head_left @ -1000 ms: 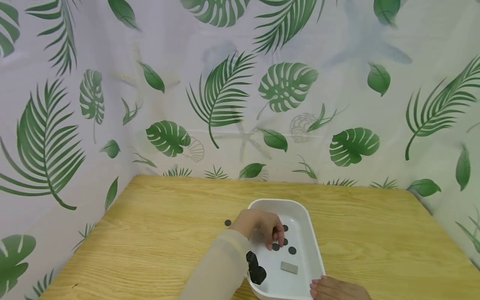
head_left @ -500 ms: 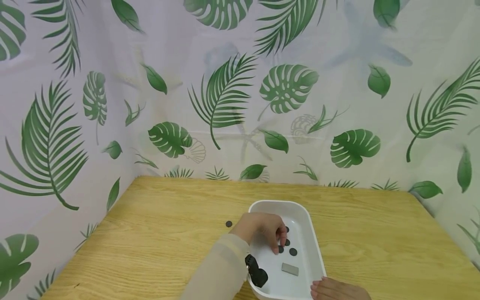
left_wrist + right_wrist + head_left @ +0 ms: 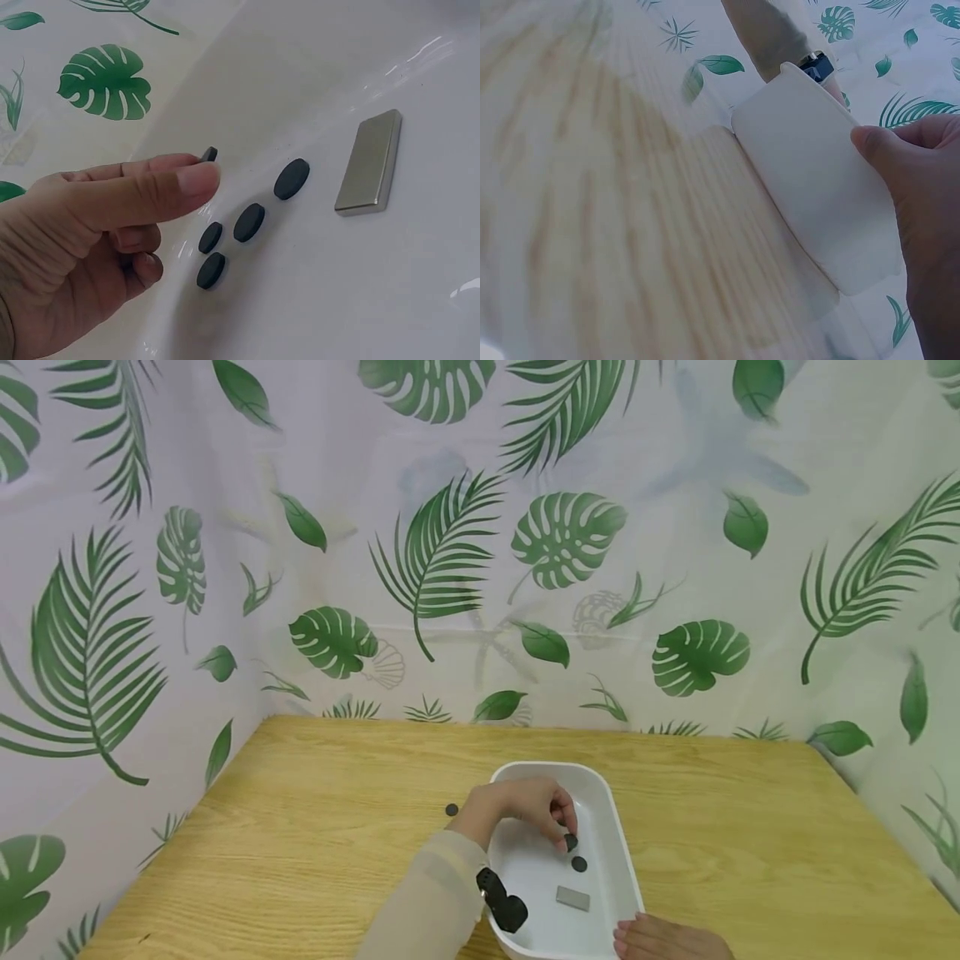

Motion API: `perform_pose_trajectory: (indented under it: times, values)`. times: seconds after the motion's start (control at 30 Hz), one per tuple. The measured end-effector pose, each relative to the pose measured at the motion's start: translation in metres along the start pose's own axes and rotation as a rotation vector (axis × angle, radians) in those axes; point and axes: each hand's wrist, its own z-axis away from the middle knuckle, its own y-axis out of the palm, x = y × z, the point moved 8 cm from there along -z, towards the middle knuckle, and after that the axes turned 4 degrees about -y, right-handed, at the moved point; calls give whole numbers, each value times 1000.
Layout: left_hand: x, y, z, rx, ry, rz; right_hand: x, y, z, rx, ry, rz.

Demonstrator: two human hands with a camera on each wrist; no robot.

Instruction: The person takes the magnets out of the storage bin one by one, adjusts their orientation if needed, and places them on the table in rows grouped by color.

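My left hand [image 3: 525, 802] reaches into a white tray [image 3: 628, 868]. In the left wrist view, its thumb and forefinger pinch a small black disc [image 3: 211, 154], whose edge shows above the thumb. Several like discs [image 3: 249, 223] lie in the tray below and beside the fingers. A grey metallic rectangular block [image 3: 370, 161] lies flat to their right; in the head view it is nearer the tray's front. My right hand [image 3: 671, 937] holds the tray's right rim near the front, and its thumb [image 3: 870, 142] lies against the outer wall in the right wrist view.
One more black disc [image 3: 452, 809] lies on the wooden table [image 3: 337, 827], left of the tray. A black device [image 3: 502, 902] on the left wrist hangs over the tray's left rim. A leaf-printed cloth [image 3: 450, 677] stands behind the table and at its sides.
Inside the tray, my left fingertips have shifted slightly right and away from me. The disc that lay by the fingertips is no longer there. My right hand stays on the rim.
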Motion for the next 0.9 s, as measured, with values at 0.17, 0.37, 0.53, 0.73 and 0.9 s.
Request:
perform_pose_trajectory:
  times: [0.17, 0.37, 0.53, 0.73, 0.9]
  values:
    - [-5, -4, 2, -4, 36, 33, 7, 3, 4, 1, 1, -1]
    - [-8, -13, 7, -18, 28, 13, 7, -1, 1, -24, 57, -34]
    - [-9, -24, 14, -61, 30, 18, 5, -2, 0, 6, 35, 27]
    - [-7, -36, 28, -101, 50, 60, 1, -4, -3, 8, 74, 23]
    - [-3, -44, 39, -135, 46, 98, 0, -6, -5, -43, 59, 29]
